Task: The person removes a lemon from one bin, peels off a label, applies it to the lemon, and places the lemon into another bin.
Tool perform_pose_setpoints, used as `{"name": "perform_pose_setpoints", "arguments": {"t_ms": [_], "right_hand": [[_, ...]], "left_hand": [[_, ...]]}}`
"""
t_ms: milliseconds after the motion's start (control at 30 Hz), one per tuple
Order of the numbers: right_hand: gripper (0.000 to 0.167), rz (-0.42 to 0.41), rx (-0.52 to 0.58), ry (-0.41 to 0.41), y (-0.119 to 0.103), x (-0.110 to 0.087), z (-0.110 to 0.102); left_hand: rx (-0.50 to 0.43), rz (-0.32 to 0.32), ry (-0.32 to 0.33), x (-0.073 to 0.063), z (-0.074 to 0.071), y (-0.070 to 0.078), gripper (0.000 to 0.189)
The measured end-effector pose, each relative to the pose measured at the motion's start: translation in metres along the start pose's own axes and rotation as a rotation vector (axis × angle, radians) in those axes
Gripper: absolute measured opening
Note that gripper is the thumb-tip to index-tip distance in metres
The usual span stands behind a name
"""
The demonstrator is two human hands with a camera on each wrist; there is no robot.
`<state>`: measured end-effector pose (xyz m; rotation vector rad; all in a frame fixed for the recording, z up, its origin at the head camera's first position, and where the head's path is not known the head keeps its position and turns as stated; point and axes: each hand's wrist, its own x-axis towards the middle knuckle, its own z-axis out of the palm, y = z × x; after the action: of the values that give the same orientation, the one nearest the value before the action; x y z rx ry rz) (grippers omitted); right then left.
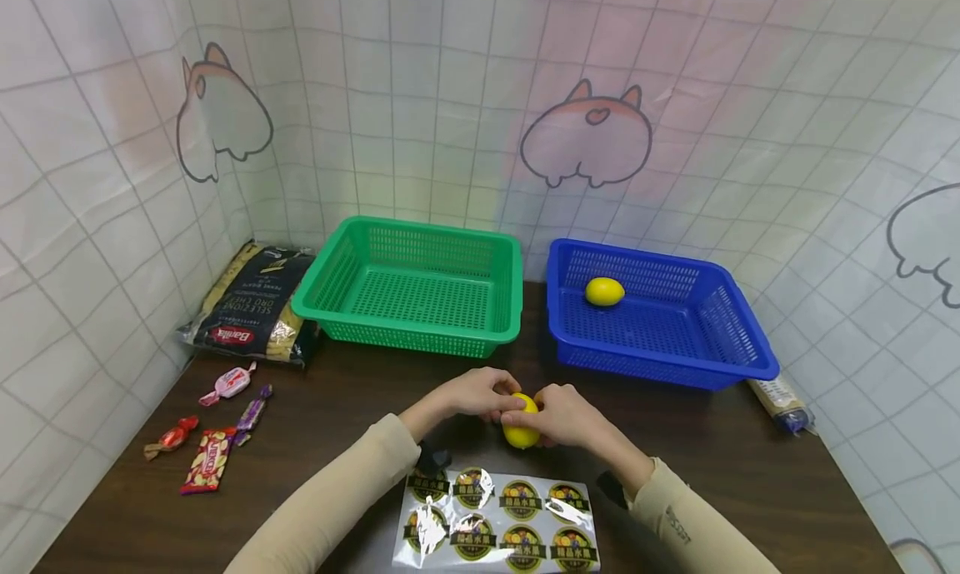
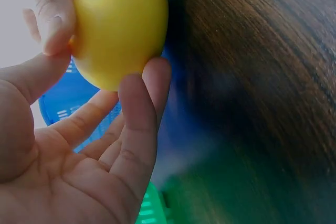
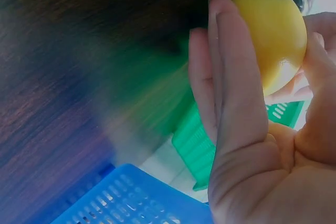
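Note:
Both hands meet at a yellow lemon (image 1: 521,436) above the dark table, just behind a sticker sheet. The right hand (image 1: 570,416) grips it between thumb and fingers. From the other side the left hand (image 1: 480,392) holds it too, its thumb and fingertips at the lemon's surface in the left wrist view. A small green stem end tops the lemon (image 3: 278,30) in the right wrist view. Near the forearms lies the sheet of round fruit stickers (image 1: 497,517), black and gold on a shiny backing.
A green basket (image 1: 408,334) stands at the back; right of it, a blue basket (image 1: 637,353) contains another lemon (image 1: 604,291). A pasta bag (image 1: 258,303) leans at the left wall, with several wrapped candies (image 1: 208,461) before it. A rolled packet (image 1: 782,403) lies at the right.

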<state>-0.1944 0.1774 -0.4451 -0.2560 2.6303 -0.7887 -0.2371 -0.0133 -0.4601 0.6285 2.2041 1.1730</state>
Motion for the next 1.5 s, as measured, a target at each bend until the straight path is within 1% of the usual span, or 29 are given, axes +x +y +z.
{"name": "perform_pose_setpoints", "arguments": {"t_ms": [233, 367, 467, 567, 633, 733, 767, 800, 833, 900, 933, 1000, 1067, 1133, 1200, 1267, 1333, 1400, 1500], "right_hand": [[0.053, 0.020, -0.013, 0.024, 0.001, 0.001, 0.003], [0.050, 0.001, -0.015, 0.023, 0.001, 0.000, 0.005], [0.047, -0.024, -0.042, 0.027, 0.000, -0.002, 0.006], [0.049, -0.030, -0.120, 0.064, -0.004, -0.007, 0.006], [0.059, -0.025, -0.215, 0.115, -0.007, -0.012, 0.004], [0.076, -0.018, -0.378, 0.214, -0.013, -0.023, 0.001], [0.079, -0.020, -0.416, 0.241, -0.016, -0.026, -0.001], [0.080, -0.028, -0.448, 0.264, -0.019, -0.030, -0.002], [0.076, -0.043, -0.464, 0.278, -0.023, -0.034, -0.003], [0.063, -0.098, -0.457, 0.282, -0.031, -0.042, -0.004], [0.057, -0.147, -0.443, 0.268, -0.035, -0.044, -0.004], [0.042, -0.272, -0.388, 0.204, -0.041, -0.046, -0.004], [0.031, -0.399, -0.352, 0.113, -0.045, -0.044, -0.003], [0.027, -0.512, -0.335, 0.003, -0.049, -0.040, 0.001], [0.021, -0.589, -0.351, -0.082, -0.053, -0.034, 0.007], [0.021, -0.650, -0.388, -0.137, -0.058, -0.029, 0.015], [0.020, -0.698, -0.423, -0.159, -0.062, -0.024, 0.023], [0.018, -0.737, -0.447, -0.157, -0.064, -0.020, 0.030], [0.017, -0.747, -0.462, -0.140, -0.063, -0.017, 0.037]], "left_hand": [[-0.052, -0.060, -0.038, 0.001, -0.002, 0.004, 0.047], [-0.063, -0.078, -0.047, 0.000, -0.002, 0.004, 0.048], [-0.075, -0.089, -0.051, 0.001, -0.002, 0.003, 0.047], [-0.092, -0.098, -0.055, 0.000, -0.002, 0.002, 0.047], [-0.103, -0.105, -0.058, 0.000, -0.002, 0.002, 0.047], [-0.111, -0.111, -0.063, -0.001, -0.002, 0.002, 0.047], [-0.112, -0.114, -0.064, -0.002, -0.003, 0.003, 0.048], [-0.114, -0.115, -0.066, -0.002, -0.003, 0.003, 0.048], [-0.116, -0.116, -0.067, -0.002, -0.003, 0.003, 0.047], [-0.118, -0.112, -0.070, -0.003, -0.004, 0.003, 0.048], [-0.118, -0.108, -0.073, -0.003, -0.004, 0.004, 0.047], [-0.117, -0.099, -0.080, -0.004, -0.005, 0.003, 0.046], [-0.109, -0.086, -0.089, -0.003, -0.007, 0.004, 0.045], [-0.104, -0.075, -0.100, -0.002, -0.008, 0.004, 0.045], [-0.110, -0.078, -0.110, -0.002, -0.008, 0.005, 0.045], [-0.126, -0.088, -0.120, -0.003, -0.008, 0.005, 0.046], [-0.134, -0.096, -0.129, -0.003, -0.008, 0.005, 0.046], [-0.138, -0.099, -0.136, -0.003, -0.008, 0.006, 0.045], [-0.134, -0.092, -0.148, -0.003, -0.006, 0.006, 0.045]]}}
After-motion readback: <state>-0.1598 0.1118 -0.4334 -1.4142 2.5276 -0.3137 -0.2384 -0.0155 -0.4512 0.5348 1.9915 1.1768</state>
